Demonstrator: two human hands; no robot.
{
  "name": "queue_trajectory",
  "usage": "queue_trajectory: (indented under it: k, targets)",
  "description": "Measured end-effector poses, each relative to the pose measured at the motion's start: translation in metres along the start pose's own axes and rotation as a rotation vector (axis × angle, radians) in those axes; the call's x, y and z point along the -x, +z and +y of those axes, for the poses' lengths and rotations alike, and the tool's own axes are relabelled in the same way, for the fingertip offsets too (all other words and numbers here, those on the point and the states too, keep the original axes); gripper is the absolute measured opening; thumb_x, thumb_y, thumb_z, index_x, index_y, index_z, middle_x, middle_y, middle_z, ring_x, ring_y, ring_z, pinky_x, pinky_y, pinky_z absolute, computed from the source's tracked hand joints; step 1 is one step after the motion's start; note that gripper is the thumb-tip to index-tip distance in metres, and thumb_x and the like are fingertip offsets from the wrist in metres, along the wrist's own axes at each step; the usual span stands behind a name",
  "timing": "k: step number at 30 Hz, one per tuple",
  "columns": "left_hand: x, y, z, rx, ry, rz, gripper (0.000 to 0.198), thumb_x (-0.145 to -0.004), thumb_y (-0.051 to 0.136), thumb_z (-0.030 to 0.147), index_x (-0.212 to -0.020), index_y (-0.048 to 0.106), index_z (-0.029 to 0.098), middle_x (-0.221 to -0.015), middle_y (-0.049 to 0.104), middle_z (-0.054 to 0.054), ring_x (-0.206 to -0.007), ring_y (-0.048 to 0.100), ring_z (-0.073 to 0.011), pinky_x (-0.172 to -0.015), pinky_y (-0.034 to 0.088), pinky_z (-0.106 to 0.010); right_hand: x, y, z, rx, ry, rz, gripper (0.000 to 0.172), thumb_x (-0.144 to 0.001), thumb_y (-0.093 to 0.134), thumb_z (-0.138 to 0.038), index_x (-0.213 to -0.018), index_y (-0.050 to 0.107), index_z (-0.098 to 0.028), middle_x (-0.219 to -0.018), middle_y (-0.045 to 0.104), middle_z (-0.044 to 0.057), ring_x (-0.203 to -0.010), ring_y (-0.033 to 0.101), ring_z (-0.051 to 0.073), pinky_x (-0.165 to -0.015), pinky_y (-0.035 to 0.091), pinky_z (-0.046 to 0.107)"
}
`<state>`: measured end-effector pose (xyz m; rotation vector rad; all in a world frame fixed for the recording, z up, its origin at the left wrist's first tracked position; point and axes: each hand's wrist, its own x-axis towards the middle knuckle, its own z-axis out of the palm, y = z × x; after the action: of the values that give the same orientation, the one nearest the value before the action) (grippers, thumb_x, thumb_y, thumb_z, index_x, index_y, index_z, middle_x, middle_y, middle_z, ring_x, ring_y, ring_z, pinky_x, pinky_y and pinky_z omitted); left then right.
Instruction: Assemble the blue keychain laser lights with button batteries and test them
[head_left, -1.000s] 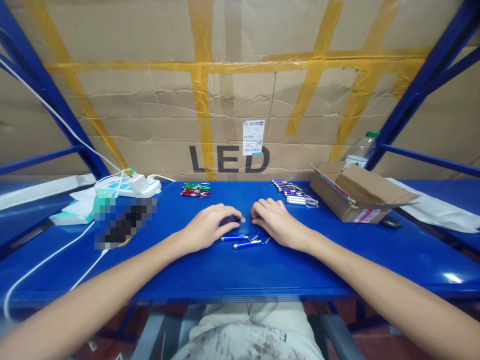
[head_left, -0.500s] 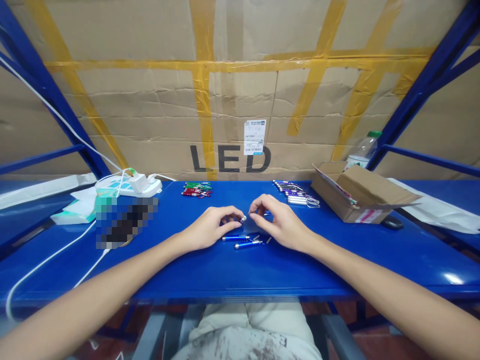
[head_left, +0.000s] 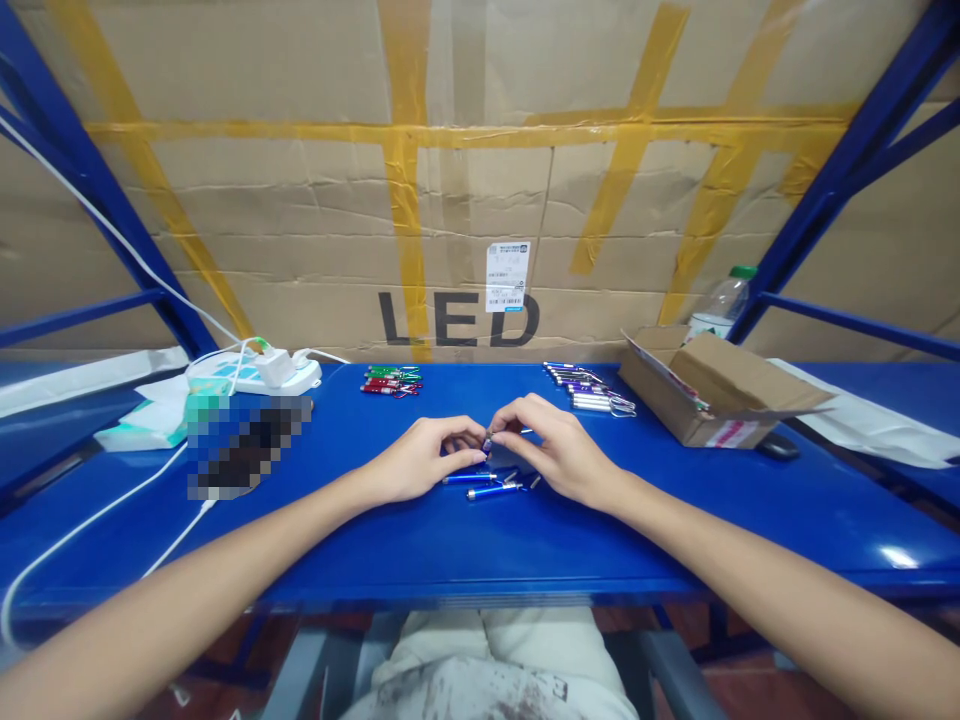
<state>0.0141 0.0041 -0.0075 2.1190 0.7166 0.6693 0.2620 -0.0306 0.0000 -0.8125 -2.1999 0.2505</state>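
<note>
Fingertips meet over the blue table. My left hand (head_left: 424,458) is closed in a pinch around a small metallic piece (head_left: 487,442), mostly covered by the fingers. From the other side, my right hand (head_left: 551,445) pinches the same piece with thumb and forefinger. Just below the fingers lie two slim blue penlights, an upper penlight (head_left: 469,479) and a lower penlight (head_left: 493,491), with small clips at their right ends. A thin light-coloured part shows behind my right fingers; what it belongs to is hidden.
Red and green penlights (head_left: 391,381) lie at the back left. Purple, black and silver penlights (head_left: 589,388) form a row at the back right, beside an open cardboard box (head_left: 720,390). A power strip (head_left: 300,378), cables and a pixelated dark object (head_left: 251,450) occupy the left side.
My right hand has moved slightly left, so its fingertips now touch the small metallic piece at my left fingers. The penlights on the table have stayed put.
</note>
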Motion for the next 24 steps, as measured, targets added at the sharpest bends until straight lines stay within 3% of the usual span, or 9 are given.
queue_trajectory:
  k: [24]
  targets:
    - [-0.0027,-0.0004,-0.0038,0.129,-0.031,-0.007,0.025,-0.098,0.074,0.034,-0.114,0.074,0.016,-0.106,0.081,-0.007,-0.098,0.075,-0.0208,-0.09,0.057,-0.033,-0.001,-0.0025,-0.0019,0.127,-0.209,-0.08,0.01,-0.111,0.059,-0.025,-0.113,0.068,-0.023,-0.115,0.068,0.01,-0.103,0.058,0.025,-0.092,0.05,0.039]
